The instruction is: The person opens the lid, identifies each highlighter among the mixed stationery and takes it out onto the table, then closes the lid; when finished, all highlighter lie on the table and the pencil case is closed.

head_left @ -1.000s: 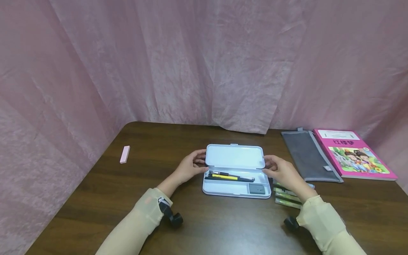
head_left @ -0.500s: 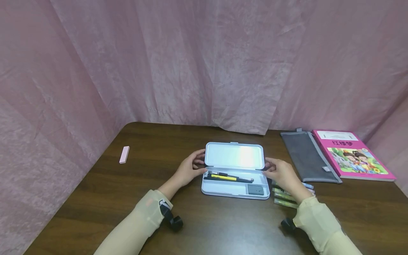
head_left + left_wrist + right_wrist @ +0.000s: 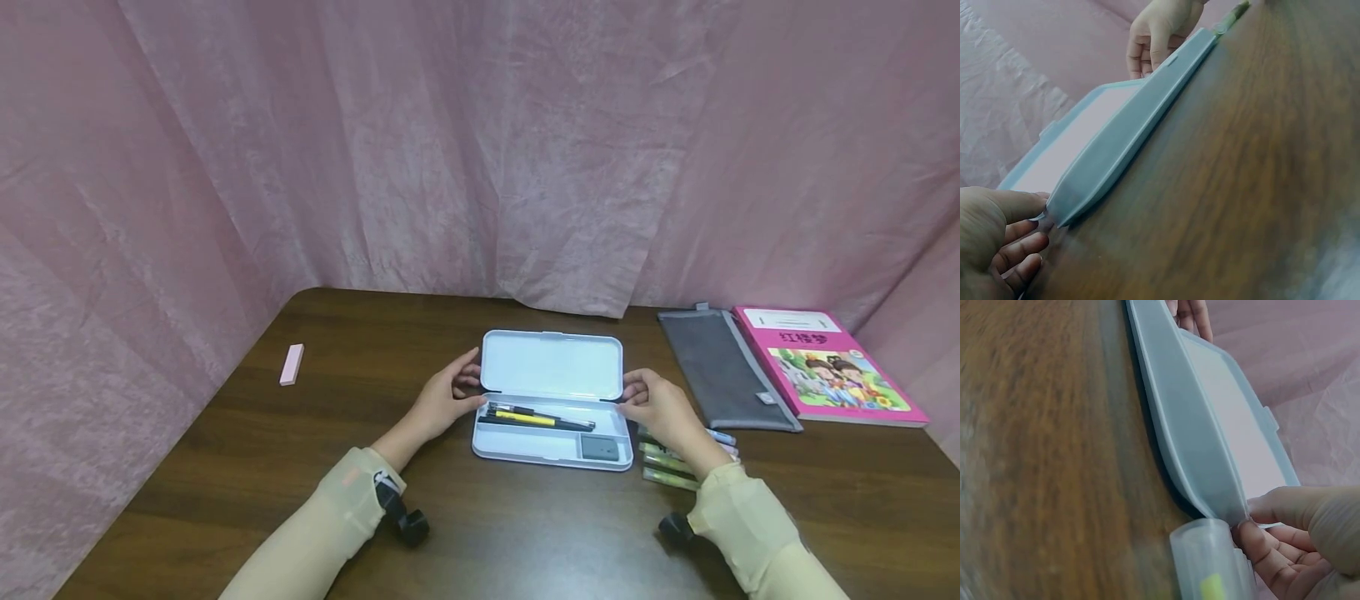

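Observation:
A pale blue pencil case (image 3: 487, 454) lies on the table with its lid (image 3: 551, 365) raised at the back. In its tray are a few pens (image 3: 536, 418), black and yellow, and a grey rectangular block (image 3: 600, 448) in the front right compartment. My left hand (image 3: 441, 404) pinches the left end near the hinge, thumb (image 3: 1022, 205) on the corner. At the right end my right hand (image 3: 663, 410) holds the hinge corner between thumb (image 3: 1285, 505) and index finger. Several clear-capped green markers (image 3: 667, 477) lie under and beside the right hand.
A small pink block (image 3: 292, 364) lies at the far left of the brown table (image 3: 525, 533). A grey zip pouch (image 3: 723, 371) and a pink picture-covered book (image 3: 832, 367) lie at the back right. Behind the table hangs a pink curtain (image 3: 480, 150).
The lid has tilted up slightly, its top edge now standing higher in the head view. Both hands keep their places at the two ends of the pencil case.

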Motion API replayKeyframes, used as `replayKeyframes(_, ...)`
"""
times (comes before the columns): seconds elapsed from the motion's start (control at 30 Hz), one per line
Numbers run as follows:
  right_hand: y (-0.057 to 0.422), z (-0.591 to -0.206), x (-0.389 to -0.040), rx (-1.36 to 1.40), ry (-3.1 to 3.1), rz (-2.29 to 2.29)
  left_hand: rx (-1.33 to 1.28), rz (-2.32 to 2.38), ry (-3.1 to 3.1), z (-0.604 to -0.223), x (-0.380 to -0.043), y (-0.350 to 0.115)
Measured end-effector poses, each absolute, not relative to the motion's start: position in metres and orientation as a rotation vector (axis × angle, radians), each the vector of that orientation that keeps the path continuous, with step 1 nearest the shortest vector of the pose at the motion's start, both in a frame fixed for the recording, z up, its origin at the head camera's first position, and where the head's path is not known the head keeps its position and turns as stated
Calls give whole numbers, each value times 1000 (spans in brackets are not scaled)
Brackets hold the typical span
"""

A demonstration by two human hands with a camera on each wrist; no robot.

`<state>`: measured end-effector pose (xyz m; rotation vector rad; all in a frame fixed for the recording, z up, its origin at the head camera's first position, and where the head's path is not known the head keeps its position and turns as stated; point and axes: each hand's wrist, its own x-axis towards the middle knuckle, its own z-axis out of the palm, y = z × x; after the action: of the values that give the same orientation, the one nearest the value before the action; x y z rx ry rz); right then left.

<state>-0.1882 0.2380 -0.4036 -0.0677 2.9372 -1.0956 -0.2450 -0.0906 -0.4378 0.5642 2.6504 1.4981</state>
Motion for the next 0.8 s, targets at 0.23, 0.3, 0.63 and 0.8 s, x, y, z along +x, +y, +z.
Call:
replayKeyframes(0.23,237,-404,-189,-57,2935,-1097,560,1501,2644,-439,-245,-89)
replayKeyframes(0.3,237,-404,-189,-54,2930,-1099,558,1507,2637,-439,-245,-89)
replayKeyframes(0.63,236,-406,-188,-65,2934,-1122,571,1566,2603,-440,-245,-90)
replayKeyframes(0.8,237,-405,-188,-68,2934,-1126,573,1575,2596,-440,-245,-90)
